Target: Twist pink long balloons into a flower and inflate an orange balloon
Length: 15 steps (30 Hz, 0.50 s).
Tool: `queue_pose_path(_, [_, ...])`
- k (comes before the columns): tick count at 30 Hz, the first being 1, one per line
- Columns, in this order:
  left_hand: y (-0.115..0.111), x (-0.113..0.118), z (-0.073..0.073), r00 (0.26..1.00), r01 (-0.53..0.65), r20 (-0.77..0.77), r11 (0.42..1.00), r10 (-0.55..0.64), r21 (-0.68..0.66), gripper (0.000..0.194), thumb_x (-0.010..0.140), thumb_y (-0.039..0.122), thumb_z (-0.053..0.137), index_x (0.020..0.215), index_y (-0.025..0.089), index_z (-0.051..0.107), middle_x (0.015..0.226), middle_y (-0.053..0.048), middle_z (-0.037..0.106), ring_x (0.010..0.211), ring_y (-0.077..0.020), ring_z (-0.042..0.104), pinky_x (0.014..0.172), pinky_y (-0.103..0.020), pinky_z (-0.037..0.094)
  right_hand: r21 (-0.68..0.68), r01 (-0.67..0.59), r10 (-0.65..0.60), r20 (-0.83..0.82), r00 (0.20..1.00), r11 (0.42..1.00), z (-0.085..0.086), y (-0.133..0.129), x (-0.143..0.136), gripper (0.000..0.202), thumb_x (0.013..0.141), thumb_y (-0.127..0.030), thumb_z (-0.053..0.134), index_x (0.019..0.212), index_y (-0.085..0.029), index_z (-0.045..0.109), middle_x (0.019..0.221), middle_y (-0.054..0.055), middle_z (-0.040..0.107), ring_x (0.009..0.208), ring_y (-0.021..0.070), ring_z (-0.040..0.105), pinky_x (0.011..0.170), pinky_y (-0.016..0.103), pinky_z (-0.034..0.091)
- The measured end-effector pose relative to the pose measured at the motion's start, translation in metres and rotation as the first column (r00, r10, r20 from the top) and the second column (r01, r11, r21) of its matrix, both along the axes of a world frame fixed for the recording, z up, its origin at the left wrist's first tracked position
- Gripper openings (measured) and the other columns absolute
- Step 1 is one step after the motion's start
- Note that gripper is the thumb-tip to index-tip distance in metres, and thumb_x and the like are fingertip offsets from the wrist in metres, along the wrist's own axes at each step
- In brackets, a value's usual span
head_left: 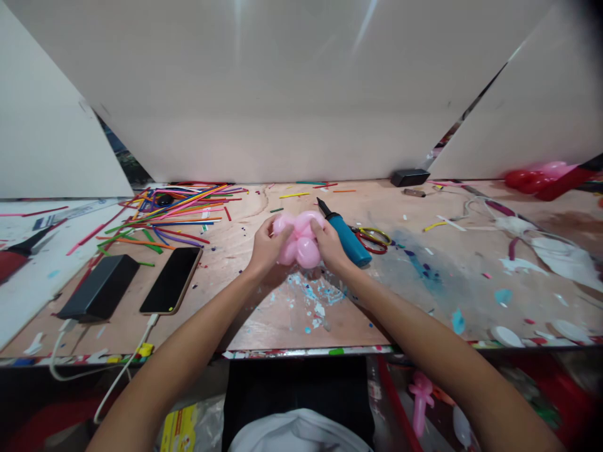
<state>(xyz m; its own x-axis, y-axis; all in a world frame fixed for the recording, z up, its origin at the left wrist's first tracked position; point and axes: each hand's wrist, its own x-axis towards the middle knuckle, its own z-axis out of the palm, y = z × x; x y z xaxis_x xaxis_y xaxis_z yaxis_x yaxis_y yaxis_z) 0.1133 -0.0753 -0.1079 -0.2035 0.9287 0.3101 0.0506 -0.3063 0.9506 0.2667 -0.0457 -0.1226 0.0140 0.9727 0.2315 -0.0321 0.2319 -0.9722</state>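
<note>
A pink twisted balloon point(307, 251) with several round lobes is held up over the middle of the table. My left hand point(269, 242) grips its left side, thumb pressed on the lobes. On its right side my right hand point(330, 238) closes around another lobe, thumb near the centre. Both hands' other fingers are partly hidden behind the balloon. Just right of my right hand lies a blue hand pump point(348, 238) with a black nozzle. Beside the pump rest scissors point(374, 238) with yellow and red handles.
Uninflated balloons point(183, 213) lie heaped at the back left. A phone point(170, 282) and a dark power bank point(101, 285) with white cables sit at the left. A black box point(409, 177) stands by the back panel. Red and pink balloons point(532, 179) are at the far right.
</note>
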Motion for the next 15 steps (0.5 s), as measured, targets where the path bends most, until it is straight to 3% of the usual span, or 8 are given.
queue_pose_path(5, [-0.001, -0.001, -0.003, 0.998, -0.040, -0.054, 0.999, 0.041, 0.019, 0.055, 0.073, 0.036, 0.078, 0.123, 0.019, 0.062, 0.134, -0.013, 0.059, 0.126, -0.0288, 0.054, 0.112, -0.043, 0.037, -0.035, -0.053, 0.054, 0.014, 0.998, 0.998, -0.001, 0.001, 0.001, 0.052, 0.078, -0.069, 0.060, 0.082, -0.018, 0.062, 0.073, 0.000, 0.061, 0.065, 0.0135, 0.055, 0.058, 0.025, 0.044])
queue_pose_path(9, [-0.005, -0.001, -0.003, 0.988, 0.114, -0.110, 0.992, -0.108, 0.056, 0.091, 0.065, 0.027, 0.084, 0.145, 0.028, 0.040, 0.153, -0.011, 0.039, 0.135, -0.0310, 0.047, 0.115, -0.047, 0.037, -0.129, -0.112, 0.092, -0.150, 0.984, 0.985, 0.000, 0.002, 0.000, 0.051, 0.079, -0.070, 0.058, 0.087, -0.019, 0.061, 0.075, 0.001, 0.063, 0.071, 0.0173, 0.060, 0.063, 0.029, 0.050])
queue_pose_path(12, [-0.007, 0.001, -0.007, 0.952, 0.240, -0.212, 0.968, -0.220, 0.078, 0.112, 0.064, 0.022, 0.083, 0.154, 0.034, 0.017, 0.160, -0.012, 0.024, 0.136, -0.0327, 0.046, 0.114, -0.052, 0.038, -0.157, -0.073, 0.040, -0.203, 0.978, 0.985, 0.003, -0.001, -0.001, 0.054, 0.079, -0.070, 0.057, 0.093, -0.019, 0.059, 0.084, 0.004, 0.066, 0.078, 0.0207, 0.063, 0.069, 0.034, 0.053])
queue_pose_path(15, [-0.008, 0.004, -0.014, 0.928, 0.252, -0.313, 0.958, -0.200, 0.136, 0.114, 0.068, 0.017, 0.078, 0.156, 0.033, 0.008, 0.161, -0.014, 0.022, 0.140, -0.0345, 0.041, 0.117, -0.057, 0.031, -0.074, 0.005, -0.013, -0.115, 0.993, 0.997, 0.007, -0.010, -0.004, 0.061, 0.069, -0.064, 0.072, 0.108, -0.020, 0.057, 0.107, 0.007, 0.066, 0.095, 0.0237, 0.064, 0.083, 0.038, 0.053])
